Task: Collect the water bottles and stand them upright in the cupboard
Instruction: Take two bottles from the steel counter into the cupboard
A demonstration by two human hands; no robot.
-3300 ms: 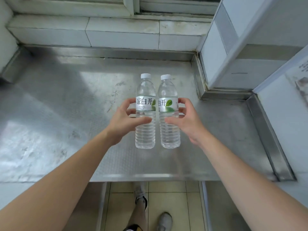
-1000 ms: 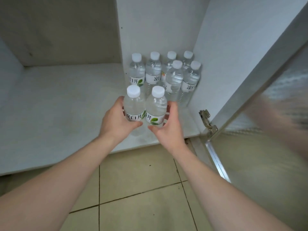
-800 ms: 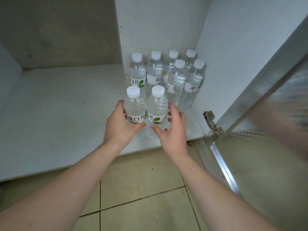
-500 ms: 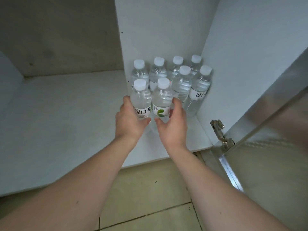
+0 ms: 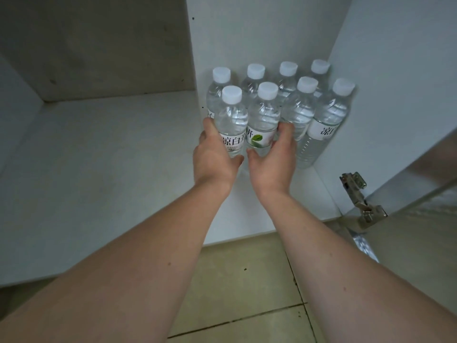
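Two bare forearms, no sleeves, left hand (image 5: 215, 154), right hand (image 5: 274, 157), no rings or watch

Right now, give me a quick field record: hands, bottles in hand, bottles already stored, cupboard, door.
left hand: grips left bottle
right hand: grips right bottle
held bottles: upright, side by side, in front of the back row
stored bottles: six, upright, in the right rear corner
cupboard shelf: white, bare on the left
door: open, hinge showing
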